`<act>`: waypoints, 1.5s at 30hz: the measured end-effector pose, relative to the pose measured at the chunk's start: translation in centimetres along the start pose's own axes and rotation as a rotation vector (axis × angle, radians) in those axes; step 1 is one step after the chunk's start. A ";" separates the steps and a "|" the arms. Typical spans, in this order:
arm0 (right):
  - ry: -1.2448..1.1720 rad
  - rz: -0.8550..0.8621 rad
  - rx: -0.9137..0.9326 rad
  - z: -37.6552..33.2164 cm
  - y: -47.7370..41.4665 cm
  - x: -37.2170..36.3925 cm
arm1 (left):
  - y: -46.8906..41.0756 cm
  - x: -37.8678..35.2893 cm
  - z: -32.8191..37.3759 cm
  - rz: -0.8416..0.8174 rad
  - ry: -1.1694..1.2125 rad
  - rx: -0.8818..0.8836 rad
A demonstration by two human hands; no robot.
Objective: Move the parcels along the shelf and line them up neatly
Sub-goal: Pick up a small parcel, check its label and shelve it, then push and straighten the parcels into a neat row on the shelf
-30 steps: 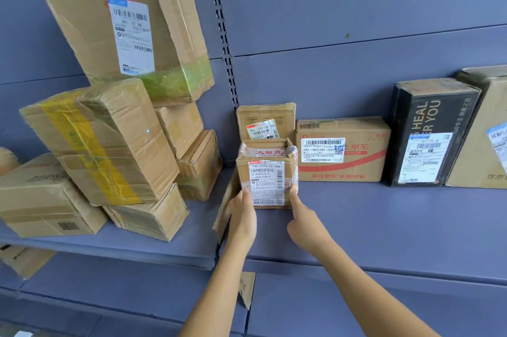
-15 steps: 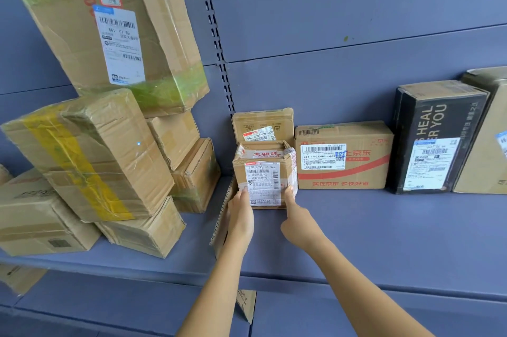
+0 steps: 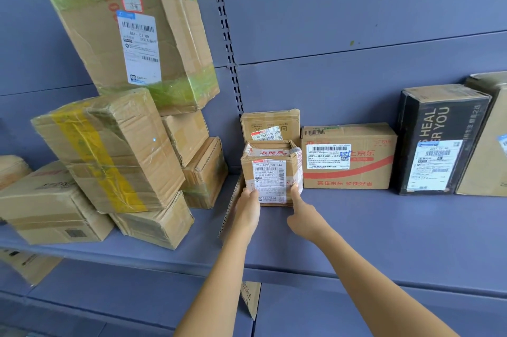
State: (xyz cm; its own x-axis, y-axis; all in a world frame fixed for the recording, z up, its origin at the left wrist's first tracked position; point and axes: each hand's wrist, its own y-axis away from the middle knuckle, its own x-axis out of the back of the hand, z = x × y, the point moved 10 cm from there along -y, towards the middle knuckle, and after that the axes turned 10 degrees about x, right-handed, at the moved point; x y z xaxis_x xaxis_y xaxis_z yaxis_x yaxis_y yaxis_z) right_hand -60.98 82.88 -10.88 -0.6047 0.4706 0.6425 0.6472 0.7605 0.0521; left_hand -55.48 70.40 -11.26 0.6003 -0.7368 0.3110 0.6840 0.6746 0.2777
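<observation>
Parcel-straightening at centre frame: left hand (image 3: 248, 209) and right hand (image 3: 301, 217) press straight fingers on the small box (image 3: 270, 172), gripping nothing. Next it likely needs an even push to sit flush beside the red-printed box (image 3: 348, 172).

Brown parcel (image 3: 271, 172), black box (image 3: 428, 122), perhaps bluish-purple shelf (image 3: 384, 227).

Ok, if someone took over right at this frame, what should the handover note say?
Hands: left hand rests straight fingers on the small box, front left edge; right hand forefinger touches its lower right corner.
Small box sits forward of the wall row: back box, red-printed box, black box.
Done: that row looks aligned. Left: fit the small box in; straighten the tilted pile at left.
</observation>
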 end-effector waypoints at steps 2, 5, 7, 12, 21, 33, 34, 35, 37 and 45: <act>0.002 -0.021 -0.004 -0.1 0.1 0.2 | 1.1 0.4 0.6 -0.030 0.025 0.018; -0.003 -0.011 0.004 -0.3 0.6 1.4 | 1.3 0.8 -0.3 -0.026 0.056 0.120; -0.003 0.019 0.022 -0.4 1.1 2.2 | 1.6 1.4 -0.2 0.029 0.063 0.096; -0.046 0.252 0.120 -1.5 3.0 3.7 | 4.1 2.5 1.3 0.122 0.005 -0.022; -0.180 0.323 0.510 -11.2 5.9 0.6 | 11.1 10.0 -1.4 0.325 0.151 0.034; -0.292 0.183 0.705 -17.7 8.7 -5.9 | 18.5 17.2 -2.1 0.526 0.228 -0.113; -0.282 0.179 0.703 -18.0 8.7 -6.5 | 18.7 17.7 -2.4 0.527 0.223 -0.105; -0.268 0.178 0.696 -18.4 8.6 -7.1 | 18.8 18.2 -2.8 0.522 0.217 -0.098; -0.231 0.173 0.695 -19.4 8.6 -8.5 | 18.9 19.3 -3.7 0.507 0.194 -0.100; -0.147 0.106 0.666 -25.6 5.8 -19.4 | 18.0 31.0 -8.4 0.567 -0.104 -0.098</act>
State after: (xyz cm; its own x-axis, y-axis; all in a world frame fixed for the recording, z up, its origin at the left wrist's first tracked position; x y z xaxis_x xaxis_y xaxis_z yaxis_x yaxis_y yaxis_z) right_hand -33.56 66.71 -3.49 -0.6412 0.5777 0.5050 0.3122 0.7976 -0.5161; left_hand -21.07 59.34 -4.24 0.8433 -0.2500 0.4758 0.3058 0.9511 -0.0424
